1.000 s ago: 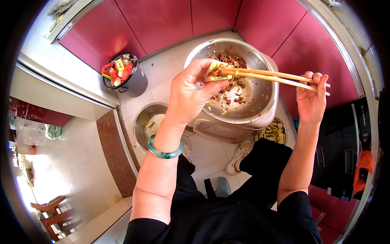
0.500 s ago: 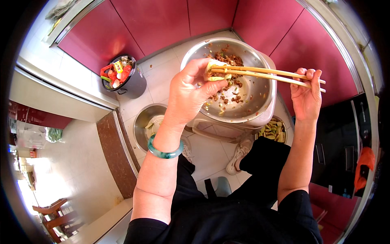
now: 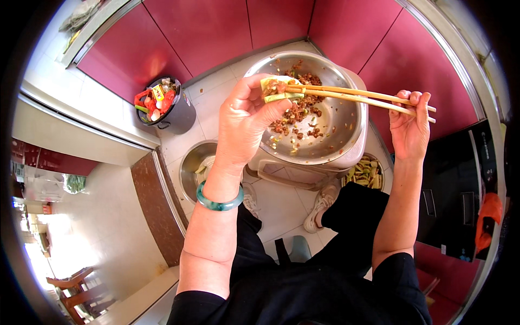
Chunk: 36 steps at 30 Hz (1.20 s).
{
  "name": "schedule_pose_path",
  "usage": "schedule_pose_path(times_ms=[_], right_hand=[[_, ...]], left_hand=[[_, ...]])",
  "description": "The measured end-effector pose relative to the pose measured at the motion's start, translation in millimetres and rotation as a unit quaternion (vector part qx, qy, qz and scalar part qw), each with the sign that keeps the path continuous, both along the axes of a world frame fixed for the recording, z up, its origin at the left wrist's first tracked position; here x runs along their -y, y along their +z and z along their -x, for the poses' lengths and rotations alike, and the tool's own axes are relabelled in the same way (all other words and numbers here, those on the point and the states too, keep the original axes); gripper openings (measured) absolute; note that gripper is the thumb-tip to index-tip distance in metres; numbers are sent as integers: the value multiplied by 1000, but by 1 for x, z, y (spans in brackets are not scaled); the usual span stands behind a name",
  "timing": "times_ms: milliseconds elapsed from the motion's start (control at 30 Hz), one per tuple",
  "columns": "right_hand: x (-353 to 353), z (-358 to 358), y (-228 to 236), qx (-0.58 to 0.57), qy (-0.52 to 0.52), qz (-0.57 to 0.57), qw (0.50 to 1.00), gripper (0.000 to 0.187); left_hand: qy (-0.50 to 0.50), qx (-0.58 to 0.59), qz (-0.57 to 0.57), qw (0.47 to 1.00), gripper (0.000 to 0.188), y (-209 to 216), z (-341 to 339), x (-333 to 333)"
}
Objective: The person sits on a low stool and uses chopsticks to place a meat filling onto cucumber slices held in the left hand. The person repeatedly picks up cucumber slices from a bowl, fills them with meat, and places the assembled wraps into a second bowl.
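My left hand (image 3: 238, 130), with a green bangle on the wrist, pinches a pale green vegetable slice (image 3: 284, 97) between thumb and fingers. Brown minced filling (image 3: 275, 86) sits on the slice. In my right hand (image 3: 409, 127) is a pair of wooden chopsticks (image 3: 363, 97), its tips touching the filling. Both hands are raised over a large steel basin (image 3: 338, 138) that holds more loose brown mince with pale and green bits (image 3: 295, 112), mostly on its left side. Part of the mince is hidden behind my left hand and the chopsticks.
The basin rests on a pale plastic stool (image 3: 355, 157). To its lower left stands a steel bowl (image 3: 187, 173) with pale pieces; at lower right, a bowl of green-edged pieces (image 3: 365, 173). A dark bin (image 3: 183, 114) full of rubbish stands by the red cabinets (image 3: 200, 32).
My left hand has shifted slightly left and turned, so the slice now shows its filling more openly. The chopstick tips remain at it; my right hand has barely moved.
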State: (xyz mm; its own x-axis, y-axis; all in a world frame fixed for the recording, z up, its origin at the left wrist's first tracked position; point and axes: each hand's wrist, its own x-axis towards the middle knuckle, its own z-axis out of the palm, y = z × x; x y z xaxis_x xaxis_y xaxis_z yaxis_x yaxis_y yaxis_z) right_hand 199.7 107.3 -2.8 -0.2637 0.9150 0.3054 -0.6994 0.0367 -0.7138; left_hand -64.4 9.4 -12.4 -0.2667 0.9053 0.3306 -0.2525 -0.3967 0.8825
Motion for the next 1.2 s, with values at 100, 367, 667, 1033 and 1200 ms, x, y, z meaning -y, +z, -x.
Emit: schedule_pose_path(times_ms=[100,367,667,1033,1200], right_hand=[[-1,-4,-2,6,-24,12,1000,31],[6,-2,6,-4,-5,-22,1000,32],[-2,-17,0,19,-62,-17,998,32],[-7,-30,-3,43,-90,-7,995,30],[0,-14,2,-21,2,9,1000,30]], left_hand=[[2,16,-3,1000,33,0,0,-1],[9,-18,-5,1000,33,-2,-2,-5],[26,-19,6,999,32,-1,1,-4],[29,-14,11,999,33,0,6,-2],[22,-94,15,995,34,-5,-1,-3]])
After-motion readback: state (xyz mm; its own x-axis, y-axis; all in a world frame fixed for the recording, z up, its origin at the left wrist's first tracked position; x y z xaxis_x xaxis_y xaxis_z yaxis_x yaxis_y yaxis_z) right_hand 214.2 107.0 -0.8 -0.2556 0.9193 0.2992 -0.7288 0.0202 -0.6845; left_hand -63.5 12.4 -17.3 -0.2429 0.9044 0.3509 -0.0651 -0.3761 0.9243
